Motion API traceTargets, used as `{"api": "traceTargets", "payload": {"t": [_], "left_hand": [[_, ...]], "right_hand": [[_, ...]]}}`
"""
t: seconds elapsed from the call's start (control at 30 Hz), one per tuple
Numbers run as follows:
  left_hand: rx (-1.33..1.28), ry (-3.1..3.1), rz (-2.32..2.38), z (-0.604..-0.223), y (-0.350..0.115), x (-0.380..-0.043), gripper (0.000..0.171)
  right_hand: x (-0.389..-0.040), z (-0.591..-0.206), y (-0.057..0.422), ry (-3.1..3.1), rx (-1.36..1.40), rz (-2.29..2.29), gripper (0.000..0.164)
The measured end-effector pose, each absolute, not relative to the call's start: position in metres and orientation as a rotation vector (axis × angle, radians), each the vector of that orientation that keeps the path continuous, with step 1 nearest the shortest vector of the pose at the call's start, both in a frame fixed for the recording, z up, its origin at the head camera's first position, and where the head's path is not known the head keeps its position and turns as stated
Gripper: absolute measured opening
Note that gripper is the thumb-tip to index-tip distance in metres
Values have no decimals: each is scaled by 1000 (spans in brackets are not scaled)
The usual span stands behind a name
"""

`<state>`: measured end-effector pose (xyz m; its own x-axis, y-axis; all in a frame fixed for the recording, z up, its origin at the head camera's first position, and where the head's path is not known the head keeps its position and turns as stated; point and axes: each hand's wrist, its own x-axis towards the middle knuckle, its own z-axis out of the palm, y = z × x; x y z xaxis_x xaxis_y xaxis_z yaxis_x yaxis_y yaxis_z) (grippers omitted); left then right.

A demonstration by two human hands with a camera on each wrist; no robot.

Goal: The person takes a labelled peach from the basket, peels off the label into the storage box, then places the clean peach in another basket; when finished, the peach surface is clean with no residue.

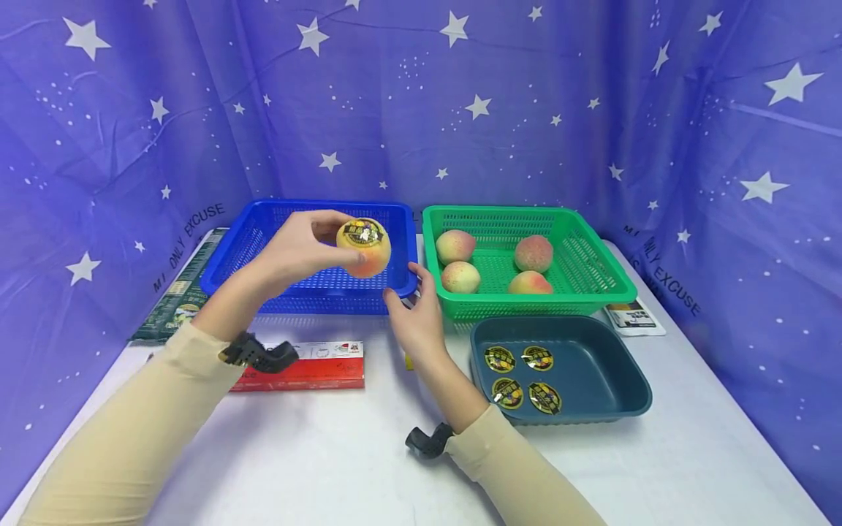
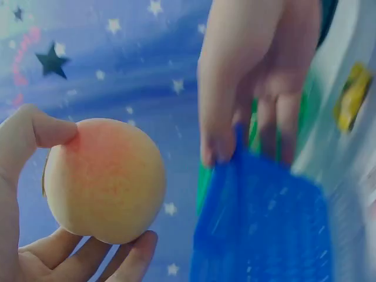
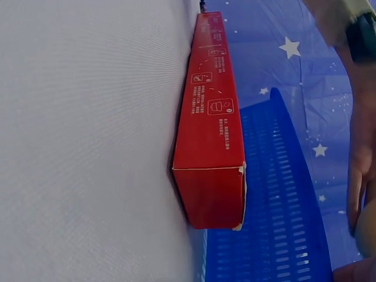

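My left hand (image 1: 299, 245) holds a peach (image 1: 368, 259) between thumb and fingers, above the blue basket (image 1: 329, 301). A round black-and-gold sticker (image 1: 363, 232) is on the peach's near upper side. The left wrist view shows the yellow-pink peach (image 2: 111, 182) from its other side, with the sticker seen only edge-on. At the basket's front right corner, my right hand (image 1: 421, 318) grips the rim, its thumb and fingers on either side of the corner. Only fingertips (image 3: 355, 271) of it show in the right wrist view, by the rim.
Several peaches (image 1: 460, 277) lie in a green basket (image 1: 592, 288) at right. In front stands a dark teal tray (image 1: 592, 372) with several round stickers (image 1: 508, 393). A red-and-white box (image 1: 329, 372) lies before the blue basket, green packaging (image 1: 174, 307) to its left, a white packet (image 1: 634, 318) far right.
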<state>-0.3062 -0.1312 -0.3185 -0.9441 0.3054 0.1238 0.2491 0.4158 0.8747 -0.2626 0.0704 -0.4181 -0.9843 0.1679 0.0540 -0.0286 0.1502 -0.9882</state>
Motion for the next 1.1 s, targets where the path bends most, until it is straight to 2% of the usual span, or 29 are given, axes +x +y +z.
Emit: {"api": "traceTargets", "payload": {"t": [0.23, 0.47, 0.77, 1.1], "left_hand": [[707, 2532, 1566, -349, -128, -256, 61], [919, 2496, 1510, -381, -120, -218, 61], [1002, 2574, 1307, -416, -108, -208, 61], [1023, 2633, 1195, -437, -89, -208, 56]], "right_hand": [[-266, -420, 76, -2213, -140, 2024, 63], [-264, -421, 80, -2240, -67, 2061, 67], [-266, -422, 80, -2182, 12, 2145, 66], [-265, -422, 84, -2210, -13, 2145, 68]]}}
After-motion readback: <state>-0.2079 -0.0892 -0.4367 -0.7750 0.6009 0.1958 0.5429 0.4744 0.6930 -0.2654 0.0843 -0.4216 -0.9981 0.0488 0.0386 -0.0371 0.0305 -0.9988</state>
